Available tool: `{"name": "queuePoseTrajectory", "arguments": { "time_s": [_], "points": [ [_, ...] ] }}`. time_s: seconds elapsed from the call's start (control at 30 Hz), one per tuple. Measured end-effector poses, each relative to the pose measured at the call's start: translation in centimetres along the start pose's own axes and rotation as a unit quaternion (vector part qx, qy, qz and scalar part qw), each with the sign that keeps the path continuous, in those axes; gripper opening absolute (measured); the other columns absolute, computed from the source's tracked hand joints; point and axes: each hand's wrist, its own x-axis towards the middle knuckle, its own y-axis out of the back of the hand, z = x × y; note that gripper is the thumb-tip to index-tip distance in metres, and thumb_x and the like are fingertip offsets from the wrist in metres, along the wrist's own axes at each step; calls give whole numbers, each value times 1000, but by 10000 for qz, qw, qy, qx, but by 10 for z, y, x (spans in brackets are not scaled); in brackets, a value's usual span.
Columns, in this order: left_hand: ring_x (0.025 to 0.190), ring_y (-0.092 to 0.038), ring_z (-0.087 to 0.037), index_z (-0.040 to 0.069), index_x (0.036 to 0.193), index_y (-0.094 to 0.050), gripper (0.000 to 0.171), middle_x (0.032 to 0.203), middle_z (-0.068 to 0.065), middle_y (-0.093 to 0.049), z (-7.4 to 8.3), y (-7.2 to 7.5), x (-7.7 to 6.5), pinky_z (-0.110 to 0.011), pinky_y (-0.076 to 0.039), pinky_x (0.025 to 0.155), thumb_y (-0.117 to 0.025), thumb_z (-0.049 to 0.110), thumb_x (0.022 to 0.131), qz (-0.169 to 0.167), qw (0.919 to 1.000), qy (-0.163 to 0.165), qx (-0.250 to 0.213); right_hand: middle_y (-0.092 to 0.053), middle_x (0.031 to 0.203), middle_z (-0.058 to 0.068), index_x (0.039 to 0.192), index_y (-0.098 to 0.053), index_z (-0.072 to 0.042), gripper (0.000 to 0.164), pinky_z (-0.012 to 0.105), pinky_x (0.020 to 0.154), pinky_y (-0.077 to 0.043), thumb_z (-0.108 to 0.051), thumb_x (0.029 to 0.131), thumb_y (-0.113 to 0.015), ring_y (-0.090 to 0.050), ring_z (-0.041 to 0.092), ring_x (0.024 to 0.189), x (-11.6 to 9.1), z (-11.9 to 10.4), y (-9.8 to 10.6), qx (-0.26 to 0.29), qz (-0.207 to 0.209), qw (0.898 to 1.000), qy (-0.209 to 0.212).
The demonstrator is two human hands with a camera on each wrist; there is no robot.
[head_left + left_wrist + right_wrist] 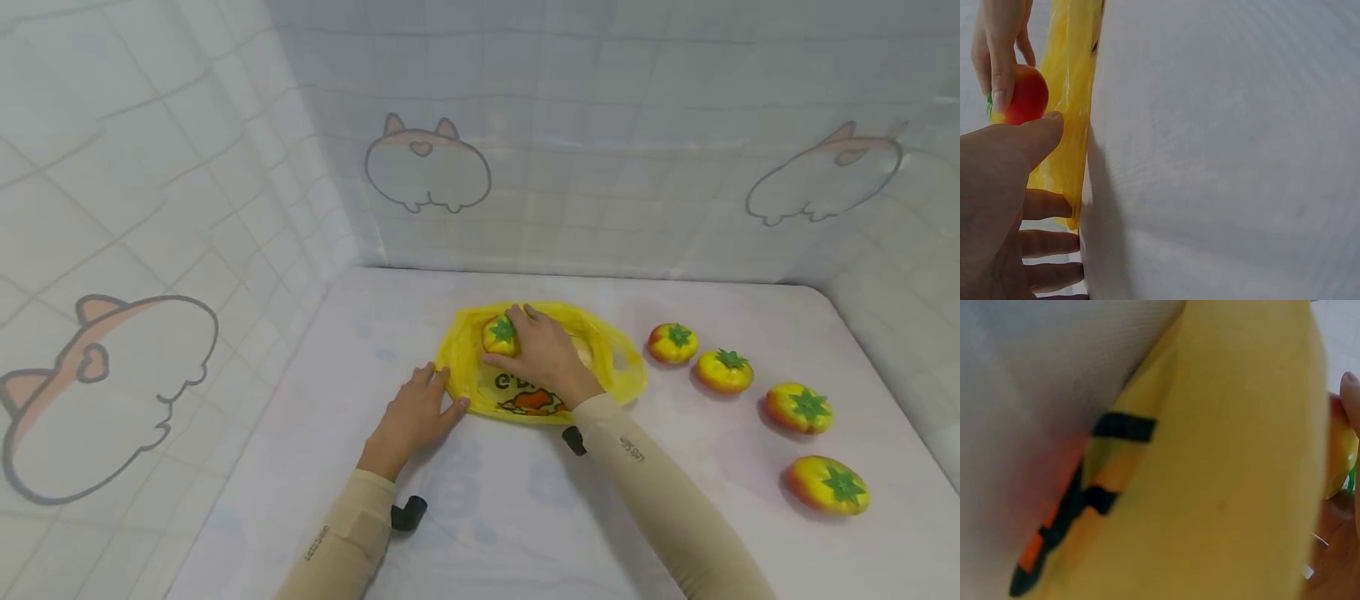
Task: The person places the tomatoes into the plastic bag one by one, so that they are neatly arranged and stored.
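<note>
A yellow plastic bag (476, 387) with a printed picture lies spread on the white table, its mouth open. My right hand (547, 350) grips a yellow-and-red tomato (497, 335) with a green leafy top over the bag's left part. In the left wrist view, the fingers hold this tomato (1030, 97) from above, beside the yellow plastic. My left hand (414, 412) rests at the bag's left edge with fingers extended and thumb spread, fingertips right at the plastic. The right wrist view is mostly filled by the bag (1241, 450), hiding much of that hand.
Several more tomatoes stand right of the bag in a slanting row, from the nearest one to it (672, 343) to the front one (827, 485). White tiled-pattern sheeting (600, 192) with animal drawings encloses the table at the back and sides.
</note>
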Motion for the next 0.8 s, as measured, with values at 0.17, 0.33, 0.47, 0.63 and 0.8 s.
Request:
{"name": "queuePoseTrajectory", "arguments": {
  "time_s": [0.17,0.33,0.47,0.63,0.8],
  "points": [
    [154,-24,-45,7,161,-33,84,168,-22,-23,3,2,3,-66,-34,115,-50,63,101,-82,10000,-33,40,-40,159,24,154,-40,-11,95,59,114,-41,-73,87,-65,-43,45,144,2,4,-1,-233,2,9997,-40],
    [154,-23,-45,7,161,-32,84,168,-22,-23,3,4,5,-68,-36,113,-50,63,101,-97,9999,1,58,-39,161,21,155,-39,-10,94,60,117,-37,-71,89,-65,-38,42,148,6,5,-3,-280,-57,9996,60],
    [154,-23,-44,7,161,-32,84,168,-21,-22,2,3,5,-68,-36,114,-50,63,101,-101,9999,14,33,-37,163,19,156,-38,-10,92,57,121,-32,-69,90,-65,-33,38,152,8,3,-7,-331,-138,9993,79],
    [154,-23,-44,7,161,-32,84,168,-21,-23,2,1,4,-67,-35,114,-51,62,101,-132,9999,53,22,-34,165,15,158,-36,-9,94,53,126,-24,-70,91,-61,-27,34,155,10,1,-13,-541,-345,9979,65],
    [154,-23,-44,7,161,-32,84,168,-21,-23,0,-1,3,-66,-34,116,-50,63,101,-155,9998,74,80,-30,167,13,160,-32,-9,97,50,127,-20,-73,92,-57,-22,32,157,10,2,-20,-666,-566,9962,36]
  ]
}}
